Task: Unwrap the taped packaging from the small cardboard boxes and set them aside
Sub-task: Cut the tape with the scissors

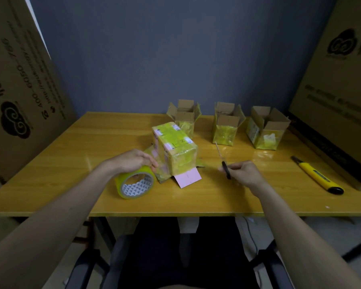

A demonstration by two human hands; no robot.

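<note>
Centrally placed on a yellow wooden counter (pixel 71 147): a small cardboard box (pixel 175 149), wrapped all over in glossy yellow-tinted tape, lying on its side with a pink flap (pixel 188 177) poking out at the near end. Judged light and fairly stiff, yet slick under so much tape; best held by the flat sides or square corners, with the loose near edge as the likely place to start peeling. Just left of it, left hand (pixel 133 160) curled over the top of a roll of clear tape (pixel 134 183) standing on edge, gripping it. To the right, right hand (pixel 243 171) pinched round the dark handle of a thin tool (pixel 225 166), too blurred to identify. Behind, near the far edge, three opened boxes (pixel 225 124) in a row, flaps up. At the right, apart from the rest, a yellow utility knife (pixel 317 175). Beyond: a plain blue-grey wall (pixel 175 49), with large printed cartons (pixel 19 80) leaning at both sides. Below the counter, a dark chair (pixel 123 253).
</note>
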